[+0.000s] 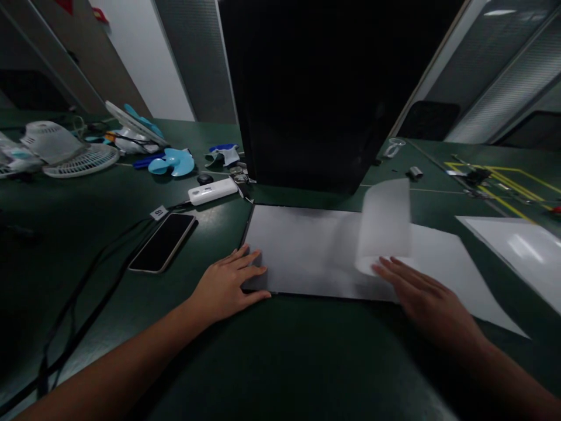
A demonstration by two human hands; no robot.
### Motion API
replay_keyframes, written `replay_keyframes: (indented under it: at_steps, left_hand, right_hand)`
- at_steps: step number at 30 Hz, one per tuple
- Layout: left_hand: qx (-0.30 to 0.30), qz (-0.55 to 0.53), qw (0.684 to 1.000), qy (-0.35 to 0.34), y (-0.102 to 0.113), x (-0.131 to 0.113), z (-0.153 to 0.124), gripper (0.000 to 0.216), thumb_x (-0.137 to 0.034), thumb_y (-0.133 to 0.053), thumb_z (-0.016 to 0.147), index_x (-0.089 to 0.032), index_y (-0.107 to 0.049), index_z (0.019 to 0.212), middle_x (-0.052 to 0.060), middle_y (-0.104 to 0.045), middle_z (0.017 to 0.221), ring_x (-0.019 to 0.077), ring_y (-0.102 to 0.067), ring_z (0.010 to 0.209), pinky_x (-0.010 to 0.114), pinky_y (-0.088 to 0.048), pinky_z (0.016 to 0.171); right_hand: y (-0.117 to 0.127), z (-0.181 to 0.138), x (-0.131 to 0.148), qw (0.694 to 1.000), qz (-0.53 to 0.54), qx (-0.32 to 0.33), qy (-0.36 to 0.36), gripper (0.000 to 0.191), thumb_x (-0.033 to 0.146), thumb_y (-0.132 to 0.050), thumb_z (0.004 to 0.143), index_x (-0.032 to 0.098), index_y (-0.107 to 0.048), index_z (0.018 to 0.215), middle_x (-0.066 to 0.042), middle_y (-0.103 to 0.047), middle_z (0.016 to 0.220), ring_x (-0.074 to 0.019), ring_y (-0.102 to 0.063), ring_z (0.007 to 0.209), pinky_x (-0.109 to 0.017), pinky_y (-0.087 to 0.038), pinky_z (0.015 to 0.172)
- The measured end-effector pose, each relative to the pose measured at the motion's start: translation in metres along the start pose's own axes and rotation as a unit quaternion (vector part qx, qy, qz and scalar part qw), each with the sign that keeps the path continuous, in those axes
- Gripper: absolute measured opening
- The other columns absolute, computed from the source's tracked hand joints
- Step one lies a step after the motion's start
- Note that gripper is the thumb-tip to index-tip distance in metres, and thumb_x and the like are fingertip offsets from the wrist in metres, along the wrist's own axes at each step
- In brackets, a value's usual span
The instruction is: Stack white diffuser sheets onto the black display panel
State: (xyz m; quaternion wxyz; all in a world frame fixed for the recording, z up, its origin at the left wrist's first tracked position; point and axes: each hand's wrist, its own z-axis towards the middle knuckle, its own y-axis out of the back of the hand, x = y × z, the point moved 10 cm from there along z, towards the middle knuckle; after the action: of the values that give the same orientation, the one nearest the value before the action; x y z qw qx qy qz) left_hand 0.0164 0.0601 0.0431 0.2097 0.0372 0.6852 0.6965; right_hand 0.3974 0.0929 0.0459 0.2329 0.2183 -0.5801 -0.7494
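Head view. Two bare forearms reach in over the green table (280,362). Left hand (230,283) lies flat, fingers slightly spread and gripping nothing, pinning the near left corner of the grey panel (307,251). Right hand (423,298), fingers straight and together, presses the fold of the white sheet (385,225). The sheet lies mid-table over the panel, long axis left to right, its flap curling upward toward the black screen (324,88). Probable step: smoothing or folding the flap. A next move calls for steady panel restraint. Phone (163,241) lies left.
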Motion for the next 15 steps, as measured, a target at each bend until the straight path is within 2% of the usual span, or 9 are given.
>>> replay_keyframes:
  at_steps: [2, 5, 8, 11, 13, 15]
  left_hand:
    - [0.002, -0.002, 1.0, 0.0, 0.0, 0.0, 0.0, 0.056, -0.07, -0.067, 0.091, -0.031, -0.073, 0.13, 0.006, -0.054, 0.159, 0.0373, -0.044, 0.15, 0.061, -0.042, 0.119]
    - [-0.003, -0.013, 1.0, 0.025, 0.001, 0.002, 0.0, 0.066, -0.07, -0.071, 0.087, -0.026, -0.066, 0.135, 0.009, -0.056, 0.157, 0.0374, -0.048, 0.148, 0.059, -0.046, 0.117]
    - [-0.023, -0.031, 0.996, 0.074, 0.006, 0.006, -0.001, 0.091, -0.069, -0.078, 0.079, -0.018, -0.049, 0.148, 0.017, -0.05, 0.159, 0.038, -0.054, 0.142, 0.054, -0.052, 0.112]
    - [-0.041, -0.035, 0.994, 0.097, 0.01, 0.006, -0.003, 0.113, -0.069, -0.081, 0.076, -0.015, -0.029, 0.16, 0.021, -0.035, 0.167, 0.0398, -0.051, 0.144, 0.054, -0.052, 0.112]
    - [-0.036, -0.029, 0.995, 0.094, 0.01, 0.005, -0.004, 0.115, -0.069, -0.079, 0.077, -0.021, -0.022, 0.165, 0.019, -0.026, 0.172, 0.0414, -0.05, 0.144, 0.056, -0.053, 0.11]
    - [-0.02, -0.017, 0.996, 0.081, 0.008, 0.004, -0.003, 0.104, -0.069, -0.077, 0.081, -0.029, -0.03, 0.164, 0.015, -0.023, 0.174, 0.0422, -0.049, 0.145, 0.058, -0.053, 0.109]
  right_hand:
    - [-0.004, 0.019, 0.041, 0.998, 0.017, 0.002, 0.054, 0.06, 0.018, -0.045, 0.098, 0.034, -0.055, 0.155, -0.001, -0.052, 0.158, -0.0286, -0.052, 0.143, -0.052, -0.054, 0.11]
    - [-0.009, 0.039, 0.079, 0.995, 0.025, 0.017, 0.097, 0.057, 0.019, -0.046, 0.101, 0.035, -0.055, 0.154, -0.002, -0.05, 0.159, -0.0286, -0.052, 0.143, -0.054, -0.054, 0.107]
    - [-0.007, 0.049, 0.096, 0.992, 0.038, 0.022, 0.114, 0.05, 0.026, -0.048, 0.104, 0.035, -0.058, 0.152, -0.002, -0.051, 0.159, -0.0283, -0.052, 0.144, -0.054, -0.053, 0.108]
    - [-0.005, 0.052, 0.106, 0.99, 0.058, 0.033, 0.125, 0.047, 0.029, -0.048, 0.105, 0.034, -0.06, 0.151, -0.001, -0.05, 0.16, -0.0274, -0.05, 0.145, -0.052, -0.052, 0.11]
    - [-0.005, 0.053, 0.113, 0.988, 0.072, 0.044, 0.128, 0.047, 0.03, -0.047, 0.106, 0.035, -0.059, 0.151, -0.001, -0.047, 0.161, -0.0273, -0.047, 0.147, -0.052, -0.05, 0.111]
    - [-0.006, 0.054, 0.122, 0.985, 0.089, 0.061, 0.137, 0.049, 0.033, -0.046, 0.107, 0.035, -0.055, 0.154, 0.0, -0.043, 0.164, -0.0263, -0.042, 0.151, -0.053, -0.047, 0.116]
